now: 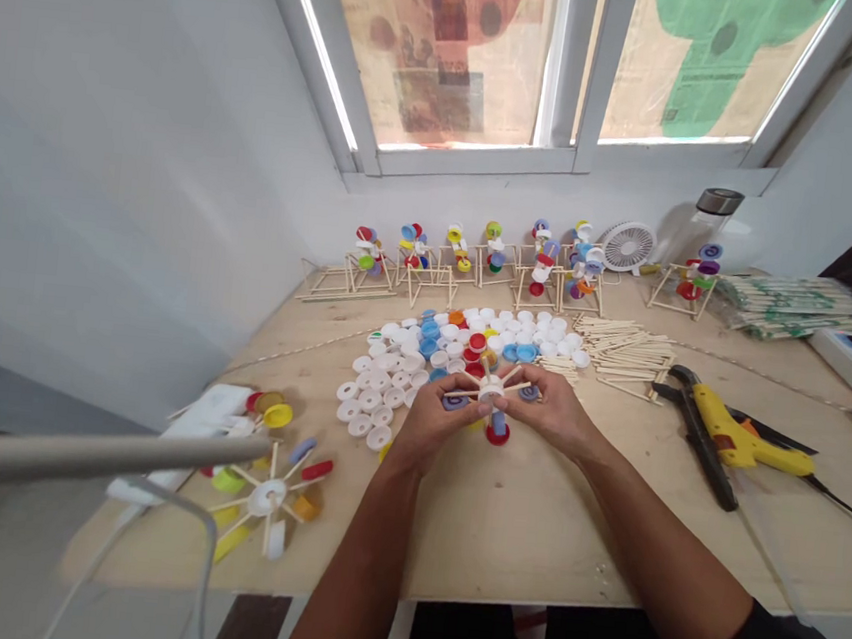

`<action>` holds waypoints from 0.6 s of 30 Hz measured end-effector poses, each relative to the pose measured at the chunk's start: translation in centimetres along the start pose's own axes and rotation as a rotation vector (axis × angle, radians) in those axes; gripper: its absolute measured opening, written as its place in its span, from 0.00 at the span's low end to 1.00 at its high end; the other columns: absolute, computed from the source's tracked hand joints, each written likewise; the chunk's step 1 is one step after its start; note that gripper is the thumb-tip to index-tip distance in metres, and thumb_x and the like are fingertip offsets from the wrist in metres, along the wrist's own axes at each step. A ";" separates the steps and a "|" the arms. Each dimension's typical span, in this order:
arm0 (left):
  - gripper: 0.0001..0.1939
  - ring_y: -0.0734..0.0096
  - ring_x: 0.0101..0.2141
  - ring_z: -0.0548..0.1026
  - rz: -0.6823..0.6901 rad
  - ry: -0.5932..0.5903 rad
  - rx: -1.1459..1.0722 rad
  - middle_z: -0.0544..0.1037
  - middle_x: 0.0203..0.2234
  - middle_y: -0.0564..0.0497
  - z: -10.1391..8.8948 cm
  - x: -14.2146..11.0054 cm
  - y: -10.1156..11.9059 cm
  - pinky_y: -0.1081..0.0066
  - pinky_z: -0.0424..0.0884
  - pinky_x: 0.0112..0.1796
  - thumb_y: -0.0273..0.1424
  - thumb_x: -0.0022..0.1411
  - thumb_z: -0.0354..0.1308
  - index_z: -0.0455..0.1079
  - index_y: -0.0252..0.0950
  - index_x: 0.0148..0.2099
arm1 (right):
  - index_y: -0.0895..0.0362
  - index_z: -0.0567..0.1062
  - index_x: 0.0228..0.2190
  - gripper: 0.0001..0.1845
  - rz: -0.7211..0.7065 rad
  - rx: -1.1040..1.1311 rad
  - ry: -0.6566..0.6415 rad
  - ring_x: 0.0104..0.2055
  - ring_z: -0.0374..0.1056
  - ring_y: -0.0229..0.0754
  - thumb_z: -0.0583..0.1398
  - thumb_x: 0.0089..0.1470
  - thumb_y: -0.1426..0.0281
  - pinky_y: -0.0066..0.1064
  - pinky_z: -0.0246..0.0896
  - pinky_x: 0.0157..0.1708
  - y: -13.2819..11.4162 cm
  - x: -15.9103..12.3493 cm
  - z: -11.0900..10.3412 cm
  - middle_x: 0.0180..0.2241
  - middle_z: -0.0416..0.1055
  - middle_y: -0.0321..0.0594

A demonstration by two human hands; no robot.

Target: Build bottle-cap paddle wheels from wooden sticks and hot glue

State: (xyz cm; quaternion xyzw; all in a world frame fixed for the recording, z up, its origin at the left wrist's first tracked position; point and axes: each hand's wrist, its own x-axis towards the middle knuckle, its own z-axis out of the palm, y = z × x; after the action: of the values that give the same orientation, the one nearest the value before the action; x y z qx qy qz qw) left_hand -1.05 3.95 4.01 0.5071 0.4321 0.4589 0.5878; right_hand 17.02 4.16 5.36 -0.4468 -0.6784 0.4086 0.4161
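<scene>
While both forearms reach in over the near edge of the bench (494,547), the left hand (427,420) and the right hand (557,412) meet at a small stick wheel (491,390), its white hub between them and pale sticks fanning outward. From where I stand, each hand is pinching the wheel from its own side, thumb against fingers, above the bare wood. Blue and red caps show close around it, though I can't tell which are attached.

Just beyond spreads a heap of loose caps (390,376), mostly white, with a pile of sticks (623,349) to its right. A yellow glue gun (749,446) lies farther right, beside a black-handled tool (706,457). Over on the left, a larger cap-tipped wheel (267,497) sits near a white power strip (205,419). Along the back stand stick frames (429,285) bearing colourful cap wheels, with a little white fan (628,247) and a lidded bottle (711,221) behind.
</scene>
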 end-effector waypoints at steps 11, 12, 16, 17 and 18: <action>0.20 0.77 0.25 0.72 0.080 0.394 -0.217 0.77 0.25 0.55 -1.5 1.1 -0.7 0.76 0.66 0.29 0.34 0.36 0.72 0.73 0.35 0.34 | 0.55 0.76 0.33 0.10 0.007 -0.407 0.382 0.41 0.68 0.47 0.59 0.49 0.64 0.42 0.58 0.45 2.6 0.8 -3.1 0.35 0.75 0.42; 0.20 0.77 0.25 0.72 0.086 0.408 -0.234 0.77 0.25 0.55 -1.5 1.1 -0.7 0.76 0.66 0.29 0.34 0.36 0.72 0.73 0.35 0.34 | 0.55 0.76 0.32 0.09 -0.008 -0.509 0.351 0.42 0.67 0.48 0.59 0.49 0.65 0.43 0.56 0.45 2.8 0.8 -3.2 0.35 0.75 0.42; 0.21 0.76 0.25 0.72 0.085 0.413 -0.251 0.77 0.25 0.54 -1.4 1.2 -0.7 0.76 0.66 0.29 0.33 0.35 0.72 0.73 0.34 0.34 | 0.53 0.76 0.32 0.08 -0.019 -0.820 0.193 0.42 0.65 0.51 0.60 0.49 0.66 0.46 0.51 0.44 3.2 0.5 -2.7 0.35 0.76 0.43; 0.21 0.76 0.25 0.72 0.084 0.412 -0.254 0.77 0.25 0.54 -1.4 1.2 -0.7 0.76 0.66 0.30 0.33 0.34 0.72 0.73 0.34 0.34 | 0.53 0.76 0.33 0.08 -0.021 -0.871 0.162 0.41 0.64 0.51 0.60 0.49 0.66 0.46 0.50 0.43 3.2 0.5 -2.5 0.35 0.75 0.44; 0.21 0.76 0.26 0.72 0.086 0.412 -0.261 0.77 0.26 0.54 -1.4 1.2 -0.7 0.76 0.66 0.30 0.33 0.34 0.72 0.73 0.34 0.34 | 0.53 0.76 0.33 0.08 -0.024 -0.909 0.136 0.42 0.64 0.52 0.59 0.49 0.66 0.45 0.49 0.43 3.3 0.4 -2.2 0.35 0.75 0.44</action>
State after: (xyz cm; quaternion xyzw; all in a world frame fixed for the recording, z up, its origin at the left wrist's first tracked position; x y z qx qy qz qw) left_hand -2.06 5.30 3.14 0.3407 0.4581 0.6291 0.5276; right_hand 19.85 5.83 3.14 -0.6019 -0.7650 0.0343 0.2263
